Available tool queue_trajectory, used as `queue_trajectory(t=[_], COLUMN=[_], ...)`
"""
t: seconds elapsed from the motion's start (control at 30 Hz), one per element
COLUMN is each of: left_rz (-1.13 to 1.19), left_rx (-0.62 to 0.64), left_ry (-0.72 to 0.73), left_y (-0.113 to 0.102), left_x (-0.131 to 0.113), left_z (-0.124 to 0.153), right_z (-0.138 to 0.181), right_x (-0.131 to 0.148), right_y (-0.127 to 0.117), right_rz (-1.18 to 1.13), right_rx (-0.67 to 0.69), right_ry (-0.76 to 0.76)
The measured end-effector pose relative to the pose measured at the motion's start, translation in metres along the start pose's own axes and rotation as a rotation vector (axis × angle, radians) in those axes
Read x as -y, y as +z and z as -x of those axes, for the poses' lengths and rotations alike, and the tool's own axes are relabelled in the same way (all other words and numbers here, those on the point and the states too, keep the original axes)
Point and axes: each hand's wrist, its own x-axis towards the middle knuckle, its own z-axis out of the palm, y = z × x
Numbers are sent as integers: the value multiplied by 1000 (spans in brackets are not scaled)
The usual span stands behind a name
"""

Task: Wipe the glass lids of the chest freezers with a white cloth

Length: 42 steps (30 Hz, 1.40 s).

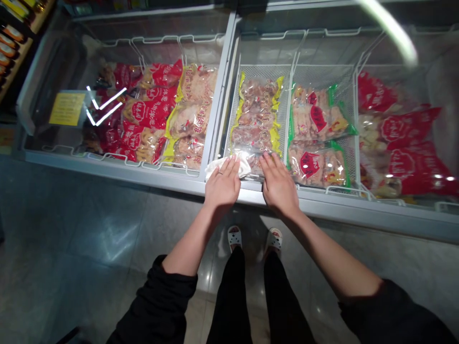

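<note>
My left hand (223, 184) presses a folded white cloth (214, 167) against the front of the chest freezer's glass lid, near the metal divider. The cloth shows on both sides of the fingers, which lie close together over it. Right beside it, my right hand (279, 184) rests flat near the lid's front edge, fingers stretched out and holding nothing. Under the glass in front of my hands lie yellow-edged packs of frozen food (254, 114). Green-edged packs (315, 114) lie just to the right of them.
The freezer's grey front rim (172, 184) runs across the view. Red bags (147, 112) fill baskets at the left, and more red bags (401, 129) lie at the right. A yellow label (67, 109) is on the glass. Bottles (9, 45) stand on a shelf at upper left. Below is tiled floor (100, 224).
</note>
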Motion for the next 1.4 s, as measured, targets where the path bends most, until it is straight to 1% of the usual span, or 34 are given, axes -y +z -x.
queue_trajectory(t=[0.1,0.17,0.27,0.33,0.43,0.53,0.63,0.7,0.83,0.93,1.0,1.07,1.2,1.27,1.4], left_rz=[-22,-27,-28,-33,-60,-97,-110,-108,-90,-86,-103,-123,-135,-126,-79], left_rx=[69,89,90,90,92,141,222,246,215,155,125,118,118,89,39], left_ry=[2,43,121,152,104,5,-58,-47,55,42,-11,-55,-50,-35,-71], left_y=[1,2,-1,-5,-14,-22,-25,-25,-26,-27,-26,-22,-10,-5,-2], left_x=[-7,-15,-20,-14,3,15,14,9,9,17,20,19,8,5,7], left_z=[18,20,9,-1,-4,12,30,33,12,-2,-2,6,21,17,-6], right_z=[-1,-1,-1,-1,-2,-2,-2,-1,0,0,0,0,0,0,0], right_x=[4,6,8,8,8,8,9,9,7,5,5,5,3,2,0], right_y=[-1,-2,-2,-2,-2,-2,-2,-2,-1,1,1,2,2,2,4], right_rz=[8,4,6,20,65,122,156,162,180,196,198,197,179,155,122], right_rx=[12,13,5,-6,-18,-8,4,11,29,26,23,22,34,42,42], right_ry=[-21,-35,-39,-35,-38,-54,-75,-93,-144,-170,-178,-179,-171,-164,-150])
